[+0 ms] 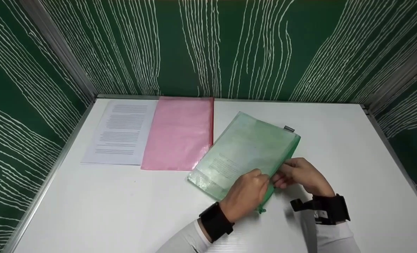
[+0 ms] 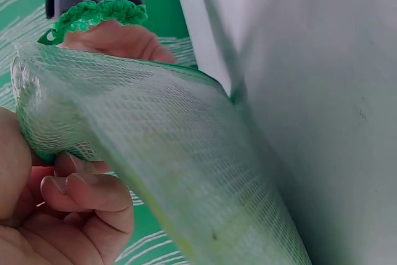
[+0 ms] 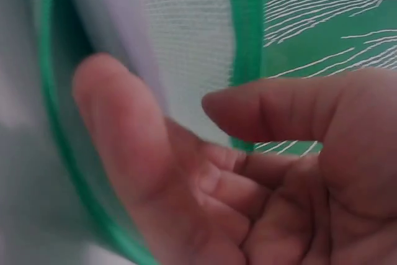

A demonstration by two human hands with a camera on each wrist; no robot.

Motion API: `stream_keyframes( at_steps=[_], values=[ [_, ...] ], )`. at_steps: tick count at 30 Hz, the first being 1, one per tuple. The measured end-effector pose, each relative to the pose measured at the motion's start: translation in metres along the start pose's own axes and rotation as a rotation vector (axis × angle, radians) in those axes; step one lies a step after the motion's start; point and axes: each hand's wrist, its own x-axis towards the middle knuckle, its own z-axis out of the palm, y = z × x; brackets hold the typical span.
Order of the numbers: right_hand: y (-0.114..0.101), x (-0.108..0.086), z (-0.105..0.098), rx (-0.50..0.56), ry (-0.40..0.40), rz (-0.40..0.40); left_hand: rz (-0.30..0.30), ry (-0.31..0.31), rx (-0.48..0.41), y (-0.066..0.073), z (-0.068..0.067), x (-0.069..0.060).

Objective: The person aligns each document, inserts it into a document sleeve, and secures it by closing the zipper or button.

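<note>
The green pouch (image 1: 243,147) lies aslant right of the middle of the table (image 1: 89,203), its left edge covering the lower right corner of the pink folder (image 1: 180,133) from where I stand. White tabletop shows between the pouch and the table's right rim, and a broad strip runs along the front. The pink folder's top meets the back edge, below the green wall (image 1: 173,45); its left side overlaps the printed sheet (image 1: 118,131).

The pouch's zipped side gapes toward the right hand (image 1: 301,175), whose forefinger and thumb are spread apart at the mouth. The left hand (image 1: 247,191) pinches the mesh near the lower end of that side, beside a knotted green cord (image 1: 261,211). A pale lilac layer (image 3: 115,23) shows within the opening. Lines of print appear on the pouch's lower face; whether they belong to something inside, I cannot tell.
</note>
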Motion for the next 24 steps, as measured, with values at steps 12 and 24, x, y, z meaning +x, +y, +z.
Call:
stream_keyframes(
  at_steps=[12, 24],
  values=[
    [-0.008, -0.005, 0.005, 0.167, -0.296, -0.215, 0.000, 0.041, -0.061, -0.003, -0.007, 0.002],
    [-0.019, -0.005, 0.026, 0.273, -0.302, -0.258, -0.040, 0.045, -0.153, -0.007, -0.016, 0.004]
  ],
)
